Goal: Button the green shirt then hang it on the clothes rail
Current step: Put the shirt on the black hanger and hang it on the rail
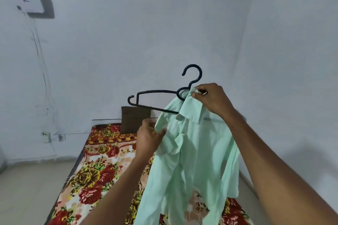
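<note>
A pale green shirt (193, 155) hangs in the air over the bed, draped on the right half of a black plastic hanger (155, 97). The hanger's left arm sticks out bare and its hook points up. My right hand (212, 98) pinches the shirt's collar at the hanger's neck. My left hand (149, 138) grips the shirt's left shoulder edge, below the bare hanger arm. The shirt's front and its buttons are folded out of sight. No clothes rail is in view.
A bed with a red and yellow floral cover (102, 166) lies below the shirt, with a brown pillow (135, 120) at its head against the wall. A white box (31, 2) with trailing wires is mounted on the left wall. Pale floor (27, 188) lies to the left.
</note>
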